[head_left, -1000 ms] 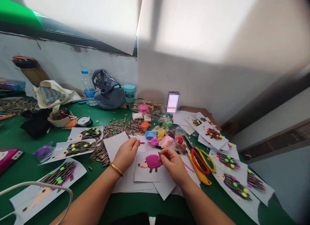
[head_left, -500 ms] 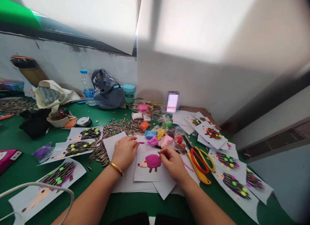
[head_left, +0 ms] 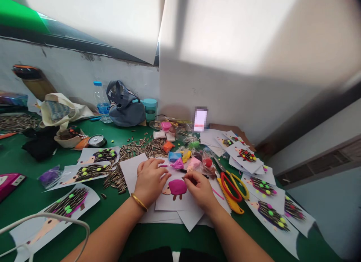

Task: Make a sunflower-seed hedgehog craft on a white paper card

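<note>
1. Between the hands, head view: magenta-bodied hedgehog (head_left: 177, 188) on white paper (head_left: 169, 206).
2. Right hand (head_left: 199, 187) just right of it, thumb and finger pinching a small dark sliver (head_left: 183, 177).
3. Left hand (head_left: 149, 183) beside its head, fingers loosely parted.
4. Striped seeds (head_left: 146, 147) heaped beyond left hand.

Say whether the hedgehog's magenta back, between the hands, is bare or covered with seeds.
Bare where visible: the magenta back shows smooth, seedless; I cannot tell beneath the right hand.
</note>
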{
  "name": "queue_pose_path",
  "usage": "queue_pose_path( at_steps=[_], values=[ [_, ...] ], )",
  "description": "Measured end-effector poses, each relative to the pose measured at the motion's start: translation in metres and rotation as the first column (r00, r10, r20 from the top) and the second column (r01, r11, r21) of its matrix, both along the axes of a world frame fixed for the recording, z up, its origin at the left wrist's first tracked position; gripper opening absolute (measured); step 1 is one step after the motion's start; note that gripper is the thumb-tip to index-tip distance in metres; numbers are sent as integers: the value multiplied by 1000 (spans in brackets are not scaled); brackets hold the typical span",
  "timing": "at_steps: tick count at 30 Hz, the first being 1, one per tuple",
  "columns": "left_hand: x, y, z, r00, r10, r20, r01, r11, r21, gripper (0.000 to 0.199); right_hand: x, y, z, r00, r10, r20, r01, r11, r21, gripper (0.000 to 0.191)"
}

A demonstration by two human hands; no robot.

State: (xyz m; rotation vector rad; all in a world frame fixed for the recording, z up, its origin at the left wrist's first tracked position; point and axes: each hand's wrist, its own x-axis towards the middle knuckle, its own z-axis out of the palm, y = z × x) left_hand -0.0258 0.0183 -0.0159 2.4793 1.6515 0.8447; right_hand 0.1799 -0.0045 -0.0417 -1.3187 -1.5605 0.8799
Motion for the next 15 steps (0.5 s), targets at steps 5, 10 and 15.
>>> queue_pose_path(
  at_steps=[5,10,15],
  values=[
    [15,-11,-7,949,-279,149,281,960,10,19,-10,-8,3,974,108,-199,-133,984,-118,8],
    [16,-13,-8,930,-330,165,320,944,83,22,-11,-11,7,934,131,-333,-200,963,-182,22],
    [19,-18,-5,944,-331,0,331,943,36,26,-10,-10,7,927,70,-369,-146,972,-182,28]
  ],
)
